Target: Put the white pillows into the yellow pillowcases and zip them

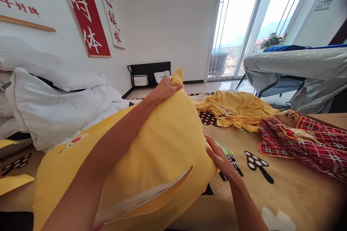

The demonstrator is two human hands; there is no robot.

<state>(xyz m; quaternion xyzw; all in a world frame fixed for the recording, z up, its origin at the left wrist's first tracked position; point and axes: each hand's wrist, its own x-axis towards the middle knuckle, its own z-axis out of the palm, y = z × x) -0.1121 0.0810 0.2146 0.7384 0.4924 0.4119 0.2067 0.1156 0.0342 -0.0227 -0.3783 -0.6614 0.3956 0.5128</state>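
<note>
A plump yellow pillow (162, 140) stands tilted in front of me on the patterned blanket. A long slit in its yellow pillowcase shows a strip of white inside (146, 195). My left hand (168, 88) is closed around the far top corner, and the corner's tip sticks up past the fingers. Lower down, my right hand (218, 155) grips the right-hand edge, with thumb and fingers pinching the cloth. Part of a pink and white print (76, 140) shows on the pillow's left side.
Crumpled yellow cloth (238, 106) and a red plaid cloth (300, 137) lie on the tan blanket (244, 195) to the right. White bedding (59, 104) is heaped at left. A plastic-covered table (292, 61) stands near the glass door (235, 25).
</note>
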